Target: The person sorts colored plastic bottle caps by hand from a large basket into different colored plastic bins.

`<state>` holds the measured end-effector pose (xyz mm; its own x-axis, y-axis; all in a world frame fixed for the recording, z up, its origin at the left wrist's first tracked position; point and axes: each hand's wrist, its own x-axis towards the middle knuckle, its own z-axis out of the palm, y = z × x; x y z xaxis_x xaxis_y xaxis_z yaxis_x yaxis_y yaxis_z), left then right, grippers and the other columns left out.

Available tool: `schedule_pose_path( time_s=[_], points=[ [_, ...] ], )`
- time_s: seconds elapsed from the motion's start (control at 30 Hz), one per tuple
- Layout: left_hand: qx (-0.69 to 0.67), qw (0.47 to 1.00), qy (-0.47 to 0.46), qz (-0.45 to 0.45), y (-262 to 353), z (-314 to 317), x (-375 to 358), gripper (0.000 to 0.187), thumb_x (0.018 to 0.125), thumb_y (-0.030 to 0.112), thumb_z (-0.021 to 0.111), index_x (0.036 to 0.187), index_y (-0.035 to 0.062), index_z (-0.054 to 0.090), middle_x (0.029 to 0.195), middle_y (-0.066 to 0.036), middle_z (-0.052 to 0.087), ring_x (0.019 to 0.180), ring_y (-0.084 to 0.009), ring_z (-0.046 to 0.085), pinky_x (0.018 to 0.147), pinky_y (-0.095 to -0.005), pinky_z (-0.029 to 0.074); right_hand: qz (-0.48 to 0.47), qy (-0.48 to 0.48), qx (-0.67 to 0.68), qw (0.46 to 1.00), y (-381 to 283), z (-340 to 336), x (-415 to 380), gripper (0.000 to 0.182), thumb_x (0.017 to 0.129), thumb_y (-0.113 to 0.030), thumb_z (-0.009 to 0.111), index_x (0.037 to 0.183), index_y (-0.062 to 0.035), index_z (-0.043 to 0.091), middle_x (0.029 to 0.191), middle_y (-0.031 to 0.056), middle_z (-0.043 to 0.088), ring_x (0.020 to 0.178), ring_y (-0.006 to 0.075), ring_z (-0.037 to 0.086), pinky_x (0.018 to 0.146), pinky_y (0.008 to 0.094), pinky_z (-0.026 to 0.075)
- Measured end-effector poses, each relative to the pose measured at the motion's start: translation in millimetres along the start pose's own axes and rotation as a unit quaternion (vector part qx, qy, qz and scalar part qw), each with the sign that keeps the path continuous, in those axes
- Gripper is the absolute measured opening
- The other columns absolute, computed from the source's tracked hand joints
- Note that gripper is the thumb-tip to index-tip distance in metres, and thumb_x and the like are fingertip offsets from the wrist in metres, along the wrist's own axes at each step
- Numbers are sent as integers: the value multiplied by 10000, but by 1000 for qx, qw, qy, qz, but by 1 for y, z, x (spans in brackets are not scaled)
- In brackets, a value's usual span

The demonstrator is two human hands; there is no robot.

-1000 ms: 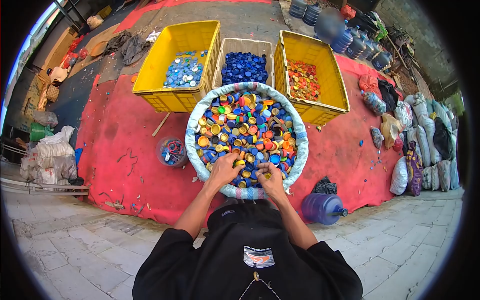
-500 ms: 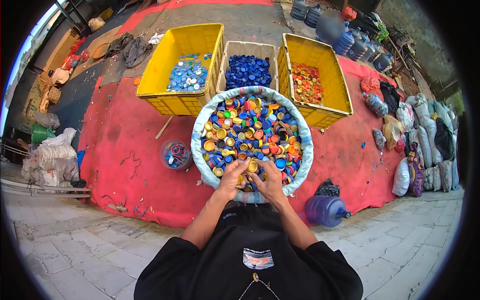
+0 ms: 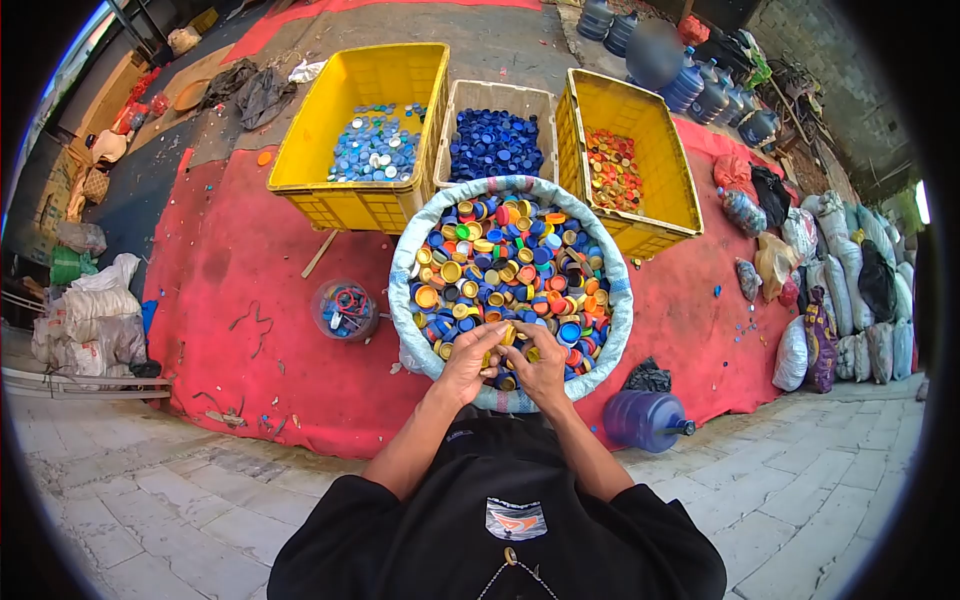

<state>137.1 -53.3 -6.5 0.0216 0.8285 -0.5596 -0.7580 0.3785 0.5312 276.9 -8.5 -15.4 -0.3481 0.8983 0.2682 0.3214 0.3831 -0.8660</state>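
Observation:
A round container with a pale blue cloth rim [image 3: 402, 290] stands in front of me, full of mixed bottle caps [image 3: 520, 262]. Over its near edge my left hand [image 3: 468, 362] and my right hand [image 3: 540, 365] meet, fingers bent and pinched. A yellow cap [image 3: 508, 335] is between the fingertips of my right hand. My left hand's fingers close on another yellow cap [image 3: 489, 357], partly hidden by them. Both hands are just above the nearest caps.
Behind stand a yellow crate [image 3: 295, 187] of light blue caps, a whitish crate [image 3: 545, 100] of dark blue caps and a yellow crate [image 3: 680, 190] of red and orange caps. A small tub [image 3: 345, 310] is left, a water jug [image 3: 645, 420] right.
The view has shifted slightly, so the round container appears a little further right. The yellow cap in my right hand has tilted from face-up to edge-on. Both hands remain together.

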Motion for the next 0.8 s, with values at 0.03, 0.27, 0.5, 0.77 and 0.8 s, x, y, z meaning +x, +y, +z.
schedule_pose_path(
  time_s=[0.03, 0.27, 0.5, 0.77, 0.8],
  points=[
    [-1, 1000, 0, 0, 1, -1, 0, 276, 939, 234, 617, 1170, 83, 611, 762, 58, 555, 582, -6, 449, 440, -157, 308, 14, 4, 4, 1000, -2, 2, 0, 387, 721, -58, 795, 1073, 13, 651, 992, 112, 668, 633, 142, 602, 615, 274, 507],
    [-45, 998, -30, -13, 11, -12, 3, 254, 949, 235, 598, 1151, 83, 623, 847, 48, 602, 623, -4, 488, 468, -163, 341, 138, 6, 57, 989, -6, 11, 1, 292, 775, -65, 776, 1024, -2, 638, 827, 33, 642, 647, 65, 538, 598, 223, 448],
    [-119, 989, -82, -27, 13, -15, 12, 313, 981, 292, 521, 1188, 71, 601, 912, 24, 632, 717, -64, 564, 565, -211, 431, 263, 55, 330, 905, -11, 12, 7, 296, 841, -60, 708, 1096, 2, 572, 899, 30, 637, 696, 68, 563, 600, 212, 464],
    [-134, 986, -97, -13, 11, 7, 19, 359, 991, 279, 460, 1215, 15, 560, 1115, -109, 656, 930, -176, 646, 811, -310, 526, 375, 86, 621, 683, -1, -32, 19, 363, 838, -158, 560, 1177, -29, 550, 965, 74, 611, 821, 183, 587, 752, 328, 498],
    [-141, 985, -102, -7, 10, 13, 21, 340, 971, 233, 482, 1221, 13, 550, 1126, -110, 648, 949, -180, 635, 840, -316, 515, 366, 79, 634, 676, 5, -38, 21, 416, 799, -165, 546, 1192, -31, 541, 1000, 83, 616, 885, 204, 590, 798, 340, 491]
  ],
)
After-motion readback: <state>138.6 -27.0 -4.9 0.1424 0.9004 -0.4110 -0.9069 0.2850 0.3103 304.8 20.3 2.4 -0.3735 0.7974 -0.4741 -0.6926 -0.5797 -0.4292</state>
